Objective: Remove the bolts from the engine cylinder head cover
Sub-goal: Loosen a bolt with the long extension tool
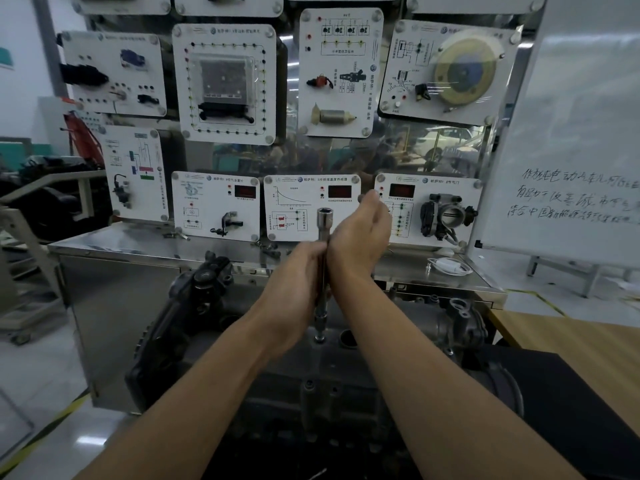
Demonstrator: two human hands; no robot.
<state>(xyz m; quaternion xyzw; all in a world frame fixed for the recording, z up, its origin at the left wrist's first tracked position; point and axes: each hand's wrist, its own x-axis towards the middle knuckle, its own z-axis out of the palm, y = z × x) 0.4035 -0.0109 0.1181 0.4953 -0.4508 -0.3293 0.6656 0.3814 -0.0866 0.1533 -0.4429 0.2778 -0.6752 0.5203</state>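
Both bare forearms reach forward and meet at the wrists. The left hand (296,282), its back toward the camera, grips the shaft of a metal tool (324,220). The right hand (360,233), just beside and slightly higher, presses its palm on the shaft's other side, fingers loosely bent.

Two bare forearms, bare wrists, bare left hand (296,273), bare right hand (360,233), fingers uncovered to the tips

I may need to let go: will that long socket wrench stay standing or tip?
Likely tips: the socket wrench is tall, slim, seated only on the bolt. Looks like rigid steel, probably heavy for its size; smooth chrome may slip.
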